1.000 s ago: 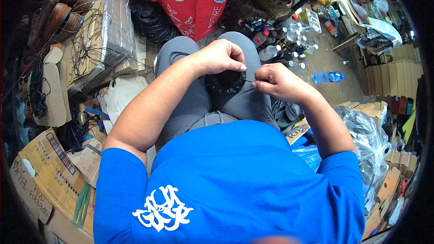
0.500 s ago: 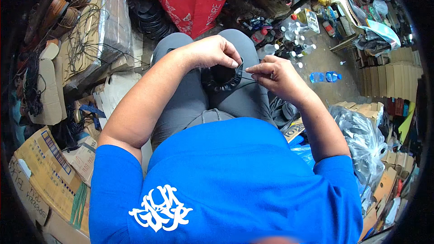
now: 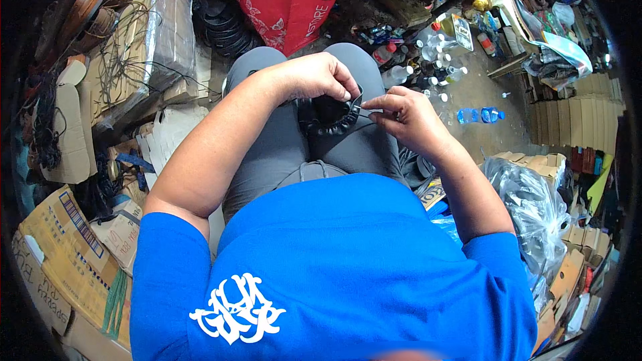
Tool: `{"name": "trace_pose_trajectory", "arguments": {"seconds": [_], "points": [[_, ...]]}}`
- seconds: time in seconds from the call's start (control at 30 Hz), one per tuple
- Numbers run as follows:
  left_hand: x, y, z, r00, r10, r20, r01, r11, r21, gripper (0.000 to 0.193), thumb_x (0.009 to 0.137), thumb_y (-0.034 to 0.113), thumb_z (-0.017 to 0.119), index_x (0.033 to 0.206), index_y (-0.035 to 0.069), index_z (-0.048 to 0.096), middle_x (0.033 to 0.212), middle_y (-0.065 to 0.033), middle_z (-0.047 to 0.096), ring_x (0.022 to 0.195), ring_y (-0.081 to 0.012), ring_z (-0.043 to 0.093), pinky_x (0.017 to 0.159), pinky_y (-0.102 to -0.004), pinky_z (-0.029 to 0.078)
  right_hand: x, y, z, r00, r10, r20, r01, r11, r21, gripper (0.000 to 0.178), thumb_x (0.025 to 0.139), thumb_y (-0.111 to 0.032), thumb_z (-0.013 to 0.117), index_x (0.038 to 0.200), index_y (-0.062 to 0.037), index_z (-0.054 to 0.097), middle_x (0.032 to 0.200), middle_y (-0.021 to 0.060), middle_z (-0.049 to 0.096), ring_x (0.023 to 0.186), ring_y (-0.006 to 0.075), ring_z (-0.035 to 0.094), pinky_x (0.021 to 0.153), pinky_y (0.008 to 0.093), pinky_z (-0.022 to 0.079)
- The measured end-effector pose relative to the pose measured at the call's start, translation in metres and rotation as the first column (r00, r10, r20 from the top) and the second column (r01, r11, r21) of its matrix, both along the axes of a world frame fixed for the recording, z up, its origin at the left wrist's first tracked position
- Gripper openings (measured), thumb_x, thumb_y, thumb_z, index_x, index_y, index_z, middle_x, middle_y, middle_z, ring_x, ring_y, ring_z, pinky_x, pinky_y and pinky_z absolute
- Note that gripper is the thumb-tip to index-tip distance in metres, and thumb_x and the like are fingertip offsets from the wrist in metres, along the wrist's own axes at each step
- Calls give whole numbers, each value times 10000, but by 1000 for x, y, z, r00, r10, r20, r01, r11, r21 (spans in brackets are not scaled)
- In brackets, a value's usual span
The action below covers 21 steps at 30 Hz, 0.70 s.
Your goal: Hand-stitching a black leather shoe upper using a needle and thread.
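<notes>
On my lap rests a black leather shoe upper (image 3: 332, 127) with a puckered, gathered edge, its opening facing up. My left hand (image 3: 326, 79) pinches the far right part of its rim between thumb and fingers. Just to the right, my right hand (image 3: 406, 115) is closed in a pinch on a thin needle-like tool (image 3: 362, 108), whose tip reaches the rim beside my left fingertips. A dark strand runs near it; its full path is too fine to follow. Most of the upper's left side is hidden behind my left hand and wrist.
Ahead of my knees stands a red bag (image 3: 294, 13) beside stacked black round pieces (image 3: 227, 27). Several bottles (image 3: 428, 60) crowd the floor ahead right, with a blue bottle (image 3: 491, 115) lying down. Cardboard (image 3: 73, 254) is at left, a clear plastic bag (image 3: 528, 194) at right.
My right hand has shifted slightly left toward the rim, bringing the needle-like tool closer to the upper. My left hand keeps its pinch almost unmoved.
</notes>
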<state>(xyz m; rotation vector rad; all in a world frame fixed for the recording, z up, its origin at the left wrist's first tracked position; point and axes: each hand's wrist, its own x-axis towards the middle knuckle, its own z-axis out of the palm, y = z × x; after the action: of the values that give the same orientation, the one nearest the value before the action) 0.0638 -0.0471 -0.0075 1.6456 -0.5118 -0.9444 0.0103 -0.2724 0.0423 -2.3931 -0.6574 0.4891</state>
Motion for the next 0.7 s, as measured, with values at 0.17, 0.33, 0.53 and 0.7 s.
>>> {"name": "trace_pose_trajectory", "arguments": {"seconds": [0.17, 0.33, 0.53, 0.7], "points": [[2, -2, 1, 1000, -25, 14, 25, 1000, 15, 256, 789, 90, 659, 1028, 2, 681, 949, -59, 689, 901, -121, 612, 883, -273, 447, 8, -1, -2, 986, 93, 137, -91, 996, -15, 211, 737, -62, 664, 929, -135, 710, 807, 103, 592, 773, 282, 625, 693, 365, 511], [5, -4, -3, 998, -56, 17, 56, 998, 12, 230, 798, 99, 665, 1003, -5, 684, 931, -51, 690, 891, -112, 610, 866, -275, 456, 22, -2, -1, 966, 208, 153, -201, 978, -61, 206, 724, -48, 666, 908, -132, 709, 810, 104, 593, 774, 273, 618, 680, 351, 508], [3, -6, -3, 973, -57, 223, 44, 997, 63, 243, 786, 112, 685, 1020, 44, 689, 884, -62, 646, 867, -154, 596, 820, -289, 463, 29, -14, -23, 986, 100, -130, -86, 990, 111, 201, 765, -91, 688, 953, -153, 724, 785, 54, 585, 771, 178, 590, 710, 305, 483], [8, -4, -6, 936, -165, 310, 157, 986, 50, 269, 743, 112, 710, 1007, 64, 699, 859, -72, 610, 859, -188, 576, 819, -303, 456, 40, -22, -38, 894, 95, -438, 26, 965, 262, 177, 806, -100, 677, 977, -104, 720, 786, -1, 582, 869, 103, 523, 804, 252, 429]]}}
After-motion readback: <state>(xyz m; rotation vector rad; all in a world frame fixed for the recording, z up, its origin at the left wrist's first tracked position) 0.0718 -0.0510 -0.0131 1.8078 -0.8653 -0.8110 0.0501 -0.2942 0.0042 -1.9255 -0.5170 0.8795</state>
